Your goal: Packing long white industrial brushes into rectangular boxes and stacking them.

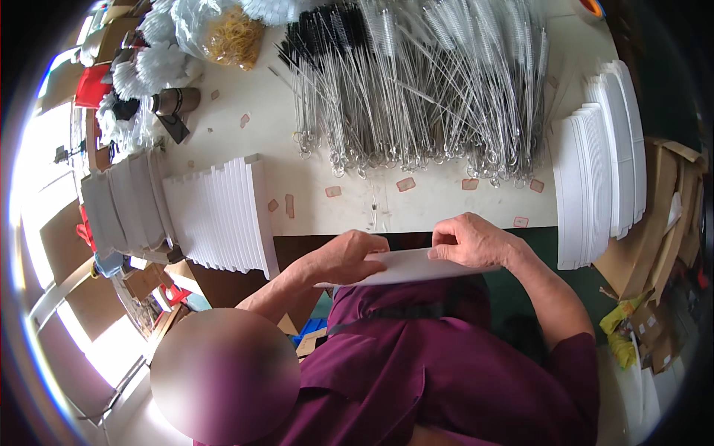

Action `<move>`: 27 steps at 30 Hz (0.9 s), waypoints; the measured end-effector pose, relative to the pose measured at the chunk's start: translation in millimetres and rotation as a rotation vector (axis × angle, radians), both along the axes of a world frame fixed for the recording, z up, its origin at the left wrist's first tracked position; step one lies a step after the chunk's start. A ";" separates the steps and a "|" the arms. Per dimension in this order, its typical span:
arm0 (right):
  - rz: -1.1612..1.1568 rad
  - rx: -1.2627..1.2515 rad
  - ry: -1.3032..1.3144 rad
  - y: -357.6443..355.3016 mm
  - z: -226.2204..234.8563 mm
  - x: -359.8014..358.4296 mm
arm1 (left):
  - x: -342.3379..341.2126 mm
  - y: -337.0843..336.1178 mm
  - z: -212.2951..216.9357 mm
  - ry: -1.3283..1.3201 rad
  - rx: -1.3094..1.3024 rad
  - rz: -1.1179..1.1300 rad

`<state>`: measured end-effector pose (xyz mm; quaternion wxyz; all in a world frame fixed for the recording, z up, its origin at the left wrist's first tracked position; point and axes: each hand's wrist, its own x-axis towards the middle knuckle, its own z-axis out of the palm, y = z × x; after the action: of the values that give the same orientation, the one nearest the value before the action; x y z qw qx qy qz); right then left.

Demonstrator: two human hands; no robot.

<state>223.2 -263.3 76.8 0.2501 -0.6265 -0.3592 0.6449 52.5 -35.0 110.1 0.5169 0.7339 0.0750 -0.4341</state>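
A long white piece of card [409,266], perhaps a flat carton, lies across my lap at the table's near edge. My left hand [346,256] is curled over its left part, thumb along the top, with some fingertips out of sight. Further right, my right hand [472,241] has its fingers bent, thumb and fingertips pinching at the card's upper edge. Beyond both hands, a wide heap of thin wire cleaning brushes [439,111] covers the table, their ring ends toward me. Black bristles [335,30] show at the heap's left, pale bristles [476,33] over the rest.
White folded cartons [216,215] stand in a row at the table's left edge. More white cartons [584,186] are stacked at the right edge. A bag of yellow rubber bands [233,37] and a metal flask [178,100] sit back left. Brown cardboard [654,223] leans at the right.
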 end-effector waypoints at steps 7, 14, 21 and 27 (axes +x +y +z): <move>-0.048 -0.118 0.367 11.3 -31.1 8.6 | 7.7 2.0 -3.4 -0.562 0.379 -0.090; -0.116 -0.033 -0.010 43.3 -25.5 -16.7 | 2.8 56.8 -31.8 -0.451 0.342 -0.081; -0.066 0.264 -0.425 80.3 -24.4 -42.3 | -15.7 108.8 -53.9 -0.367 0.212 -0.102; 0.004 0.315 -0.524 92.9 -36.7 -46.9 | -23.1 121.7 -62.5 -0.396 0.227 -0.078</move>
<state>176.3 -170.5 40.1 0.2419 -0.7244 -0.5080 0.3984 29.4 86.7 47.6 0.4185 0.8606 -0.0082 -0.2900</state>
